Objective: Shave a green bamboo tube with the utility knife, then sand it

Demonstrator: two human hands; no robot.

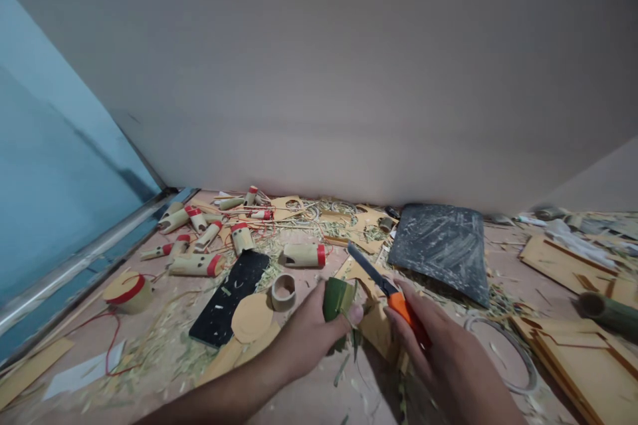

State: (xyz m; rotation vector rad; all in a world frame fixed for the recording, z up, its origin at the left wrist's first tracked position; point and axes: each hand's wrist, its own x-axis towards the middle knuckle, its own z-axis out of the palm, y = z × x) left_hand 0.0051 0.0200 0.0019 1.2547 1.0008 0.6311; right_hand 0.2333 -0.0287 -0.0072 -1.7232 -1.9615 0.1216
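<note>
My left hand [313, 325] is closed around a short piece of green bamboo [337, 299], thumb across its near side. Thin peeled strips hang from the bamboo. In my right hand [441, 339] is a knife [369, 269] with an orange handle, its grey blade pointing up and to the left. The blade is apart from the bamboo, above and to its right. Just left of the bamboo stands a small pale bamboo ring [284, 292]. Beneath my hands lie pieces of thin yellowish board [376, 329] and green shavings.
Pale bamboo tubes with red bands [197, 264] and red cords lie at the left. A black strip [229, 299] lies before them. A dark grey sheet [441, 249] is at right centre, near a large ring [531, 372] and stacked boards [593, 365]. A grey panel [319, 80] rises behind.
</note>
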